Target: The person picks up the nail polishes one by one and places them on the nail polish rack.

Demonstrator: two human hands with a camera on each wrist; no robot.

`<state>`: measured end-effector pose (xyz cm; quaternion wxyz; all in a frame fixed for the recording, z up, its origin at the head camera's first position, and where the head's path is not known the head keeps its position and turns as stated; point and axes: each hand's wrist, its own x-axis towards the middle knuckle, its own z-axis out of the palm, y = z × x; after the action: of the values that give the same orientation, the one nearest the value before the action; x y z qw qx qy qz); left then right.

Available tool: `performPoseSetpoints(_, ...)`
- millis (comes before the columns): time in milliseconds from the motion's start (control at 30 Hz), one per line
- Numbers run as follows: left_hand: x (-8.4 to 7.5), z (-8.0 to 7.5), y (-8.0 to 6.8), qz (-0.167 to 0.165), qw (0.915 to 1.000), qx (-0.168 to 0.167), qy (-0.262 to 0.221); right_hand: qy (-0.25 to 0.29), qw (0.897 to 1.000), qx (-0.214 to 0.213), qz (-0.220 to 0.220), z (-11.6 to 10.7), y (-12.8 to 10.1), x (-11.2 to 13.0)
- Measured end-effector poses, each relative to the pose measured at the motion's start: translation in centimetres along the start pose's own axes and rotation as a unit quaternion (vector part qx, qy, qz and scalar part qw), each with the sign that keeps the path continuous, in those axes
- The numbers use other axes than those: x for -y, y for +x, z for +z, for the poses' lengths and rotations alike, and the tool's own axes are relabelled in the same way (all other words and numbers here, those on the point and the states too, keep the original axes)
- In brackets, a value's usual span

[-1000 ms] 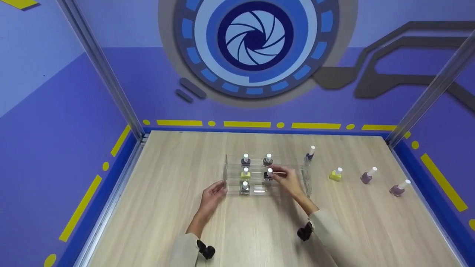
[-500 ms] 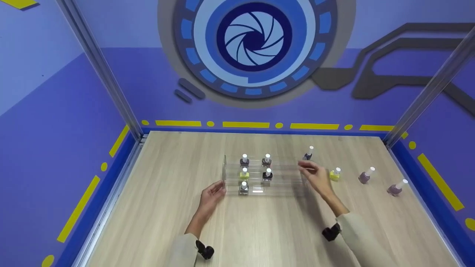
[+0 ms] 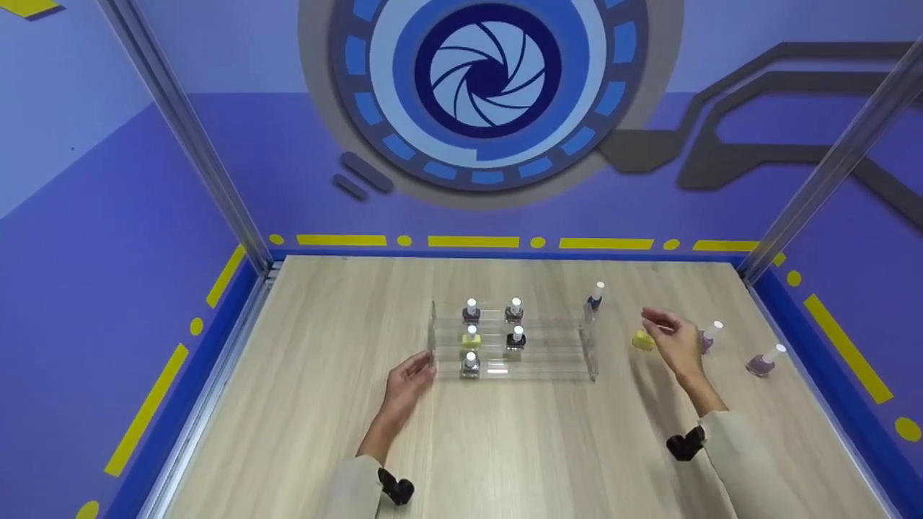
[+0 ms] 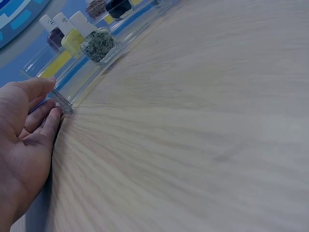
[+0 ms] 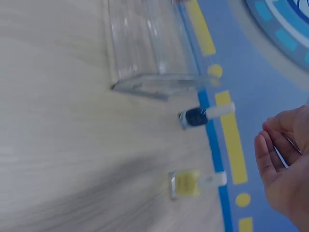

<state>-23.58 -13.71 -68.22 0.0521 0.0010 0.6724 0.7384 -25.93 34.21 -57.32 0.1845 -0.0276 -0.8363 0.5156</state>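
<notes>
The yellow bottle (image 3: 642, 339) stands on the table (image 3: 505, 447) right of the clear rack (image 3: 588, 346), partly hidden in the head view behind the right hand (image 3: 674, 342). That hand hovers just above it, fingers loosely spread, holding nothing. The left hand (image 3: 407, 375) rests relaxed against the rack's left end. 1 second ago the right hand was at a dark bottle (image 3: 515, 337) in the rack; it has since swung right.

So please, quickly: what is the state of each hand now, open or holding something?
Left hand: open, fingertips touching the left end of the clear rack.
Right hand: open, holding nothing, above the yellow bottle.
</notes>
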Motion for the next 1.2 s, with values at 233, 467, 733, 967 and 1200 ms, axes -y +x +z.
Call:
performPoseSetpoints(233, 0.1, 0.0, 0.0, -0.003, 1.0, 0.008, -0.004, -0.015, 0.996, -0.035, 0.075, -0.9, -0.3, -2.7)
performPoseSetpoints(467, 0.0, -0.2, -0.1, -0.009, 0.9999, -0.001, 0.004, 0.001, 0.993, 0.028, 0.117, 0.0, 0.1, -4.3)
performPoseSetpoints(733, 0.0, -0.4, -0.2, -0.013, 0.9999, 0.0, -0.005, 0.009, 0.992, -0.008, 0.123, 1.6, 0.2, -4.7)
performPoseSetpoints(967, 0.0, -0.3, 0.0, -0.013, 0.9999, -0.004, -0.005, -0.014, 0.992, -0.032, 0.12, 1.5, -0.1, -5.1)
performPoseSetpoints(1200, -0.1, -0.1, 0.2, -0.023, 0.9997, -0.007, -0.007, -0.008, 0.992, -0.039, 0.117, 1.4, -0.5, -5.5)
